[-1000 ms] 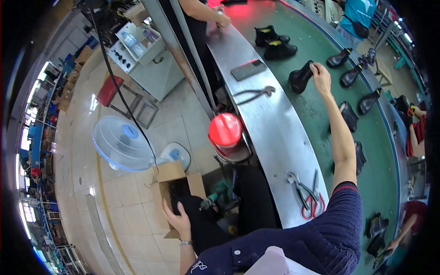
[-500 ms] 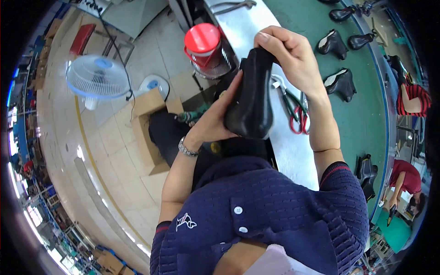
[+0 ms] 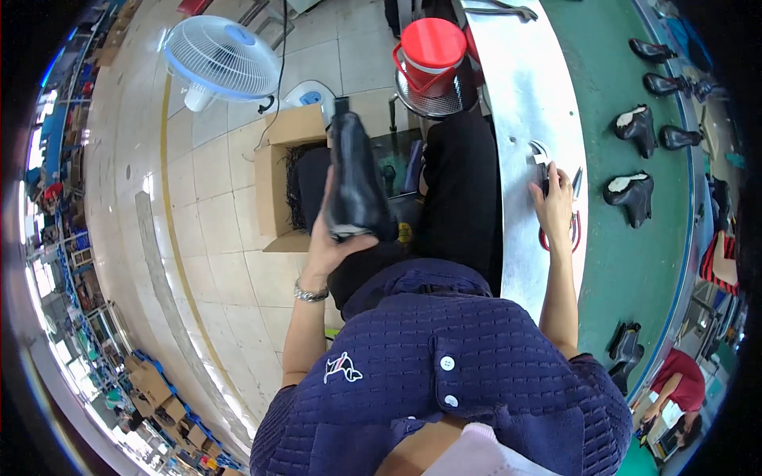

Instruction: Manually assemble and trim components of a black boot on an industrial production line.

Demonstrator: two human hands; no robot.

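- Left hand (image 3: 332,247): fingers holding a boot (image 3: 355,178)
- Right hand (image 3: 556,205): fingers at pliers (image 3: 540,151) near bench (image 3: 520,262)'s right edge; can't tell whether they grip

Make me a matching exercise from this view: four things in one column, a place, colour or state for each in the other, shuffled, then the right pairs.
Things
1. left hand
2. right hand
3. red bucket
4. fan

Place, colour or state
A. white and blue
B. at the tools on the metal ledge
C. on a round metal stand
D. holding a black boot

Right pairs: 1-D, 2-B, 3-C, 4-A
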